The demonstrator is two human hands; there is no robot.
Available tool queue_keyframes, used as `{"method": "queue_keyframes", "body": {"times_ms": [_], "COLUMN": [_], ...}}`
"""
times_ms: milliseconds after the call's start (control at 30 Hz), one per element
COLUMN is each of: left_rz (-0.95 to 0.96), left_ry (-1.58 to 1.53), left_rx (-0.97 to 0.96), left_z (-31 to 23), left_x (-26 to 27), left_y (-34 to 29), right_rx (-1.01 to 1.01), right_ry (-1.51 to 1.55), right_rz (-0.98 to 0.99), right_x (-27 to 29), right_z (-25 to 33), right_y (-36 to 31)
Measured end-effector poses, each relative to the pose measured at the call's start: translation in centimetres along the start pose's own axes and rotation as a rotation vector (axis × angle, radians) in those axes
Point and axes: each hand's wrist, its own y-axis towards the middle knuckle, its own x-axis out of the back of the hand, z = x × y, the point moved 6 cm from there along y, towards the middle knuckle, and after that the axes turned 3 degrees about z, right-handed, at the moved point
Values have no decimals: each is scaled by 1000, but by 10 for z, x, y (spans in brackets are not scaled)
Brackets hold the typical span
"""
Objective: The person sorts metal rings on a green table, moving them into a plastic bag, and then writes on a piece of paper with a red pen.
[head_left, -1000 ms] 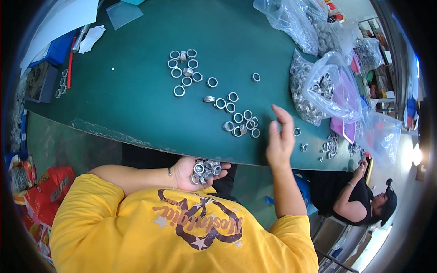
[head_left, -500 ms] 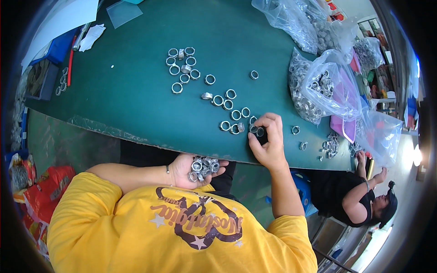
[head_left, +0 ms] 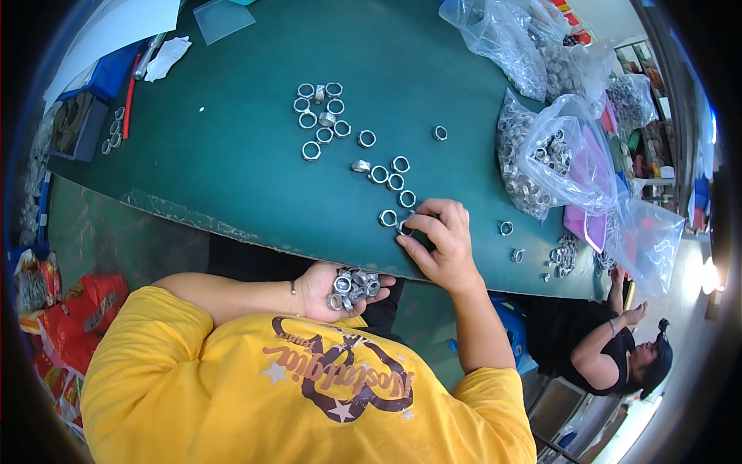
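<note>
My left hand (head_left: 315,292) is palm up just off the table's near edge, cupped around a small heap of silvery hexagonal metal nuts (head_left: 355,287). The fingers curl up beside the heap. Resting low over the tabletop, my right hand (head_left: 444,246) is closed, thumb and fingertips drawn together around a metal nut (head_left: 403,227) that shows partly between them. What else lies under those fingers is hidden. To the left of it sits a loose nut (head_left: 387,218), and a few more nuts (head_left: 395,182) trail away toward a cluster of several nuts (head_left: 325,120).
The green table (head_left: 232,170) has a worn near edge. Clear plastic bags of nuts (head_left: 525,155) and a purple tray (head_left: 581,224) stand at the right. A blue-grey bin (head_left: 79,127) and a red stick (head_left: 130,97) lie left. Another person (head_left: 595,340) works beyond the right edge.
My right hand has moved left along the table, and nuts that lay around its fingers no longer show. The left hand keeps its heap. The view has shifted slightly.
</note>
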Motion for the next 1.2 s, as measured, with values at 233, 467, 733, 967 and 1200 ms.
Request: {"method": "queue_keyframes", "body": {"times_ms": [233, 467, 733, 967, 1200], "left_rz": [10, -18, 4, -1, -1], "left_ry": [-5, 64, 61, 68, 71], "left_rx": [-21, -22, -20, -15, -23], "left_z": [0, -1, -1, 1, -2], "left_x": [-1, 4, 5, 6, 5], "left_y": [2, 2, 3, 5, 5], "right_rx": [-40, -165, -128, -261, -85], "right_ry": [-44, -91, -125, 2, 86], "right_rz": [-32, -180, -112, -69, -35], "right_x": [-2, -7, -19, -17, -28], "right_z": [15, 5, -22, -46, -17], "right_y": [19, 31, 40, 69, 67]}}
